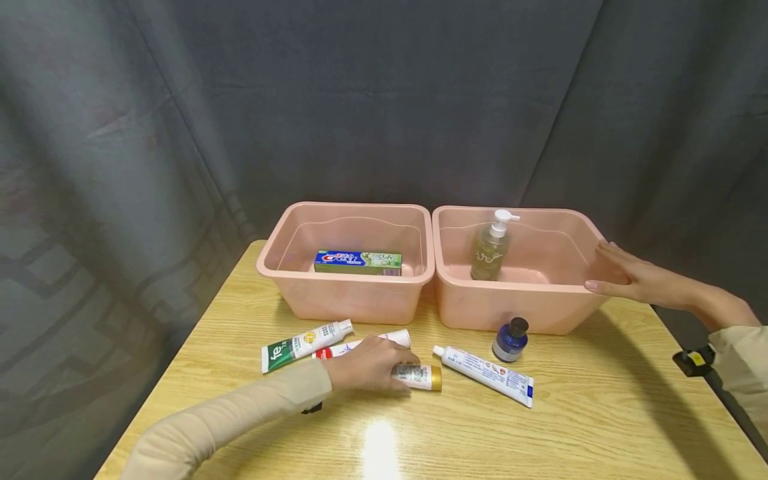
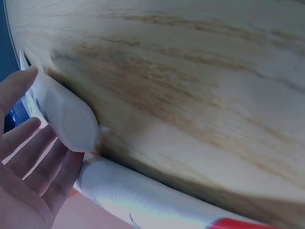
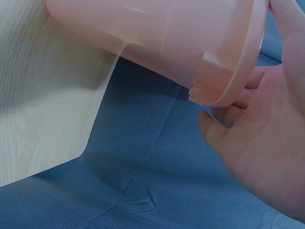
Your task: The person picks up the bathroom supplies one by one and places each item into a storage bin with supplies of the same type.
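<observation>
My left hand point(image 1: 369, 363) reaches over a small white tube with a gold cap point(image 1: 420, 377). Its thumb is at the near side of the tube, its loosely extended fingers at the far side; a firm grip does not show. Partly behind this hand lies a white-and-red tube point(image 1: 393, 339); to its left is a green-and-white tube point(image 1: 306, 345). In the right wrist view, my right hand point(image 3: 267, 138) is at the rim of the right pink bin point(image 3: 157, 28). Its relaxed fingers rest over the bin's right corner in the head view, fingertips partly hidden.
A pump bottle point(image 1: 491, 248) stands in the right bin. The left pink bin point(image 1: 354, 300) holds a toothpaste box point(image 1: 358, 263). On the wooden table point(image 1: 480, 440), a blue bottle with a dark cap point(image 1: 511, 340) and a white-and-blue tube point(image 1: 486, 375) sit before the right bin.
</observation>
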`<state>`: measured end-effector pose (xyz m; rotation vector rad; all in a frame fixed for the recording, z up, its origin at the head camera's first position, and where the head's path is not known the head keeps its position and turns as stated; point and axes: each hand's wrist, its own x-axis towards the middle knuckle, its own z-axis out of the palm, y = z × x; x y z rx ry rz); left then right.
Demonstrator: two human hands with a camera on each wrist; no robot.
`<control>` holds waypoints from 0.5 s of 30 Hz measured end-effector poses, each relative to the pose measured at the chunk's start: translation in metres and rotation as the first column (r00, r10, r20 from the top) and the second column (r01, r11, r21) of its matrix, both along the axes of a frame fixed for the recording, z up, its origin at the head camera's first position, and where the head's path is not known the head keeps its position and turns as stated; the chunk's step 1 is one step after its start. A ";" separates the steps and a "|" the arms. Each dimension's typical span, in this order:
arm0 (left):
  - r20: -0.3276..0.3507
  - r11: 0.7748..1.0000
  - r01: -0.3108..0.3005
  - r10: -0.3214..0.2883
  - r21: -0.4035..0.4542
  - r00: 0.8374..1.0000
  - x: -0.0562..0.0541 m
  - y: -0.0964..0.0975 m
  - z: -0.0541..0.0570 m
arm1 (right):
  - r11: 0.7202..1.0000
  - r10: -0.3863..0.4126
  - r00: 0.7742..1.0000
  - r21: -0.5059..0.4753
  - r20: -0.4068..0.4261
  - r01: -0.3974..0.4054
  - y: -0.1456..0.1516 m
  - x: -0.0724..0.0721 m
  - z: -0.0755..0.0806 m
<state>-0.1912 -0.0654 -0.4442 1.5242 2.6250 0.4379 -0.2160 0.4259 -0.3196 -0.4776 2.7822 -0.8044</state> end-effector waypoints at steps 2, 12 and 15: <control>-0.003 1.000 0.007 -0.007 -0.004 1.000 0.000 -0.001 -0.001 | 1.000 0.000 1.000 0.000 0.001 0.000 0.000 0.000 0.000; -0.049 1.000 0.004 -0.005 -0.027 0.999 0.001 -0.001 -0.006 | 1.000 -0.009 1.000 0.019 0.022 0.009 -0.001 -0.003 0.000; -0.063 0.999 -0.003 0.001 -0.032 0.998 0.001 0.000 -0.006 | 1.000 -0.010 1.000 0.024 0.021 0.010 -0.002 -0.003 0.001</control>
